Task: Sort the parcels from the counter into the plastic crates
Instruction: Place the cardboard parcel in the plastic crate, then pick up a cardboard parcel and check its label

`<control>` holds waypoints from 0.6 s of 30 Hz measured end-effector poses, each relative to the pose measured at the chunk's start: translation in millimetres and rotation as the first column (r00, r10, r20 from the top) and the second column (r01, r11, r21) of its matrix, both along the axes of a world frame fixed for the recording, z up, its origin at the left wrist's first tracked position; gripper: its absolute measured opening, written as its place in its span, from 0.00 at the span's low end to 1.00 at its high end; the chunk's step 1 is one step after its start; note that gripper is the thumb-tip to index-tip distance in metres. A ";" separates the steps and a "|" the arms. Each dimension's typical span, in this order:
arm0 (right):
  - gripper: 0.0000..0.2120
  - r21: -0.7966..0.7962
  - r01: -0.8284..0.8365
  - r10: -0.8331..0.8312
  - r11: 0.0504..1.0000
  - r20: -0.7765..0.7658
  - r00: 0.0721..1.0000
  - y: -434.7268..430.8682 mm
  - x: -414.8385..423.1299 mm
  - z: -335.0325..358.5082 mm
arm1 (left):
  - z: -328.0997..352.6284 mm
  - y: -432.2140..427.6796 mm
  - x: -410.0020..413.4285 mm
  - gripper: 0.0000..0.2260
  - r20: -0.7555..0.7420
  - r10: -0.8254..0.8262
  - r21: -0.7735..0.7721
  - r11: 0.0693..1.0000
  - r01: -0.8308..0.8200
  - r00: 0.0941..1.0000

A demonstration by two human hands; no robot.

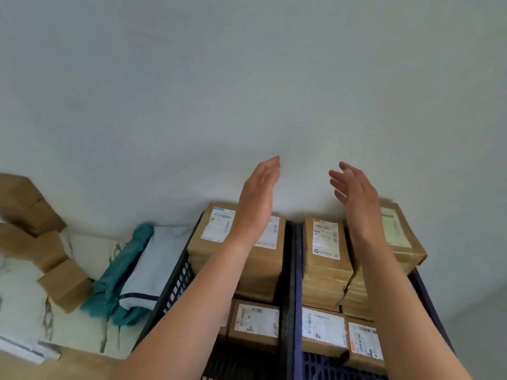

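Now the left hand [259, 187] and right hand [354, 187] hover spread, empty, above dark plastic crates [175, 286]; brown cardboard parcels [65, 287] lie lower left, nearer the left.

Stacked parcels [238, 259] fill both crates [175, 283]; open air above them.

Wall [247, 78]: plain, pale grey-white, fills the upper two thirds of the view across the full width. Light: soft and even, with only faint shading on the wall. Counter [79, 259], lower left: white marble-pattern top with dark veins, meeting the wall. Two cloths lie on it side by side, touching: a teal cloth [115, 283] on the left and a white cloth [153, 264] with a dark stripe near its front end. Bottom left, a tan surface [82, 364]; floor or board, cannot tell. Lower right, a darker grey area [477, 325], blurred.
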State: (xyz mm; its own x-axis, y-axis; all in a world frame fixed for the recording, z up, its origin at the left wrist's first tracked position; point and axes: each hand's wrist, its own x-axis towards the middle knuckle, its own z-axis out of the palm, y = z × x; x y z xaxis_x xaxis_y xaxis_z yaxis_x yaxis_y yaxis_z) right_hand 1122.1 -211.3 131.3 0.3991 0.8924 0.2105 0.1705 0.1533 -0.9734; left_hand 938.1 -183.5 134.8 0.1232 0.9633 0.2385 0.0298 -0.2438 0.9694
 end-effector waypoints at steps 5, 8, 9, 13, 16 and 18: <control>0.20 0.005 -0.130 0.130 0.992 0.018 0.991 22.4 -121.9 13.0 | 4.8 -5.7 -123.6 0.17 0.012 0.120 -0.004 0.993 -0.120 0.993; 0.19 0.007 -0.192 0.192 0.981 0.009 0.981 28.3 -205.1 16.4 | 7.0 -10.6 -208.2 0.17 0.036 0.192 -0.021 0.981 -0.191 0.981; 0.19 0.007 -0.213 0.213 0.977 0.007 0.977 29.9 -232.8 16.9 | 7.7 -12.1 -236.2 0.16 0.042 0.217 -0.023 0.976 -0.216 0.975; 0.18 0.021 -0.291 0.291 0.957 -0.009 0.957 35.1 -340.1 19.3 | 9.9 -19.2 -342.0 0.17 0.047 0.301 -0.021 0.954 -0.301 0.952; 0.18 0.023 -0.342 0.342 0.940 -0.012 0.940 36.1 -410.6 18.7 | 9.7 -27.1 -410.2 0.16 0.034 0.354 -0.017 0.935 -0.354 0.935; 0.18 0.019 -0.377 0.377 0.926 -0.005 0.926 36.4 -451.2 16.9 | 9.3 -32.9 -451.4 0.16 0.032 0.391 -0.025 0.920 -0.390 0.920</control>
